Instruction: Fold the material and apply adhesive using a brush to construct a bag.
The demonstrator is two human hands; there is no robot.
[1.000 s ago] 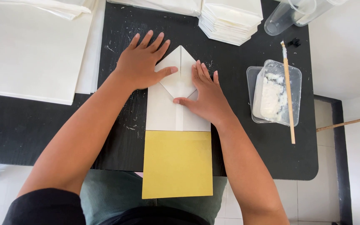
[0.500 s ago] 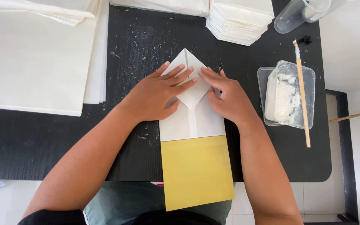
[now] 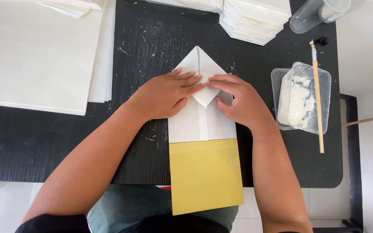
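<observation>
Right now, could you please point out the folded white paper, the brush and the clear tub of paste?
folded white paper (image 3: 201,123): head view, on its flat lower part.
brush (image 3: 317,95): head view, middle of its wooden handle.
clear tub of paste (image 3: 298,97): head view, on the white paste inside.

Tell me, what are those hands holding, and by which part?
Both hands, left hand and right hand, press the folded white-and-yellow paper flat at its pointed top flaps; nothing is lifted.

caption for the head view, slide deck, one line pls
Both hands, left hand and right hand, press folds into a white-and-yellow paper on a black table.
</observation>
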